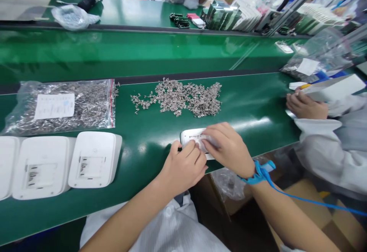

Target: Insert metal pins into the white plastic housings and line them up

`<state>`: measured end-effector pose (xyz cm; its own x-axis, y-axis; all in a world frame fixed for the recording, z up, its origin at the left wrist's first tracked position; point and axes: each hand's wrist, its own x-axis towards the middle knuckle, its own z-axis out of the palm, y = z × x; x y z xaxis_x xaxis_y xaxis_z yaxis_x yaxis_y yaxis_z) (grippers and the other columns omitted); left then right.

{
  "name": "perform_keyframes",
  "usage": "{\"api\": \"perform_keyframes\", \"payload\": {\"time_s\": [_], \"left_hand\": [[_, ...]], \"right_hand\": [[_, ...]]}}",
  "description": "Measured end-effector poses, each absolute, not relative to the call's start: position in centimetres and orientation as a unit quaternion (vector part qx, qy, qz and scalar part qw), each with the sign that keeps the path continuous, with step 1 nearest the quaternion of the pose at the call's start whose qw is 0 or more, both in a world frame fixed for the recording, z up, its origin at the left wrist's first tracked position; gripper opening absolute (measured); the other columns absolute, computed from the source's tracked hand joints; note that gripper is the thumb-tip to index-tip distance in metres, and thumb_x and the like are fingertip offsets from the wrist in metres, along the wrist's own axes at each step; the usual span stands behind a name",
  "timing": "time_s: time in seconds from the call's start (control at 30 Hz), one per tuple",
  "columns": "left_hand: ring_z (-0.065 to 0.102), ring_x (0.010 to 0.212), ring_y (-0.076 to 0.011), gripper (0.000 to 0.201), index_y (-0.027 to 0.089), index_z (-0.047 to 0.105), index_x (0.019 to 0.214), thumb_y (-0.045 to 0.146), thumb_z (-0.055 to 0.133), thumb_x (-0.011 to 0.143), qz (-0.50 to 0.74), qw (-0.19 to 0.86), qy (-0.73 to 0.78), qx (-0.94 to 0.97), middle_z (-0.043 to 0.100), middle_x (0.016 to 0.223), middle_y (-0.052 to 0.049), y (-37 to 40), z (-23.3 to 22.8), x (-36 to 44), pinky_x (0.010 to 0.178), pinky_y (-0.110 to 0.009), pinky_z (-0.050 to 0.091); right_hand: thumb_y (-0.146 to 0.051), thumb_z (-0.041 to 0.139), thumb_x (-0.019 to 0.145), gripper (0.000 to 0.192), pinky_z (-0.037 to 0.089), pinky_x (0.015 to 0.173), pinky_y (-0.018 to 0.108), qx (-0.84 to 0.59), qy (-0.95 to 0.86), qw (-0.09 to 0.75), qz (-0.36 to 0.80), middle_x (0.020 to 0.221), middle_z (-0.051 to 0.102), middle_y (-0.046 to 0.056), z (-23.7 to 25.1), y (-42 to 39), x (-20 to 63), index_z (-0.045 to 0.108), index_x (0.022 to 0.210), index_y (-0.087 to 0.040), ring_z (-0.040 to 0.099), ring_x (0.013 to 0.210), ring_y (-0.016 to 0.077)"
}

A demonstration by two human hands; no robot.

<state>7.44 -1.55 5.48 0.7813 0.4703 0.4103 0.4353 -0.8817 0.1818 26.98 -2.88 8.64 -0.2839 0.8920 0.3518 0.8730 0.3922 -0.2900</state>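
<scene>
Grip of both hands [206, 152] hides white housing [189, 134], contents unclear

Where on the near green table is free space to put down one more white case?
Bare green table lies between the metal parts pile and the co-worker's hand. It is crowded left, by the white cases and parts bag.

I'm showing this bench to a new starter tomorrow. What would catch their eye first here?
Probably the loose heap of small metal parts glinting mid-bench on the green mat. Just in front of it, the left hand and right hand rest together on a white housing, a blue wrist strap on the right wrist. At far left, a clear bag of metal parts lies behind a row of white housings.
</scene>
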Motion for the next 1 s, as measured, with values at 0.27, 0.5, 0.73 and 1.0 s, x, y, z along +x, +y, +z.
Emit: {"api": "perform_keyframes", "payload": {"time_s": [0.27,0.5,0.73,1.0], "left_hand": [[0.054,0.116,-0.023,0.026,0.013,0.061,0.112,0.031,0.046,0.099,0.225,0.042,0.244,0.942,0.068,0.115,-0.01,-1.7,5.6,7.1,0.084,-0.045,0.034],[0.055,0.114,-0.0243,0.023,0.014,0.06,0.108,0.032,0.051,0.097,0.23,0.06,0.251,0.939,0.068,0.115,-0.011,-1.8,5.6,7.2,0.085,-0.047,0.033],[0.057,0.108,-0.0227,0.018,0.016,0.059,0.105,0.03,0.054,0.094,0.23,0.086,0.249,0.937,0.069,0.107,-0.008,-1.7,5.7,7.3,0.083,-0.047,0.032],[0.058,0.103,-0.0222,0.015,0.017,0.058,0.101,0.029,0.057,0.093,0.234,0.075,0.264,0.933,0.068,0.106,-0.007,-1.9,5.6,7.4,0.083,-0.048,0.031]], "right_hand": [[-0.016,0.058,0.089,0.006,0.045,0.076,0.038,-0.578,-0.809,0.102,-0.013,0.089,0.063,0.009,9.6,-1.1,26.1,0.063,0.092,-0.017,0.055,0.084,0.0244],[-0.014,0.06,0.084,0.005,0.041,0.071,0.032,-0.599,-0.794,0.097,0.033,0.084,0.062,0.005,10.0,-0.6,26.1,0.061,0.081,-0.018,0.056,0.081,0.02],[-0.017,0.063,0.083,0.003,0.036,0.069,0.028,-0.621,-0.777,0.085,0.059,0.082,0.062,0.003,10.3,-0.4,26.0,0.06,0.082,-0.017,0.055,0.078,0.0172],[-0.016,0.062,0.082,0.005,0.037,0.071,0.028,-0.648,-0.759,0.056,0.042,0.089,0.063,0.004,10.3,-0.6,25.2,0.061,0.087,-0.016,0.057,0.082,0.0179]]}}
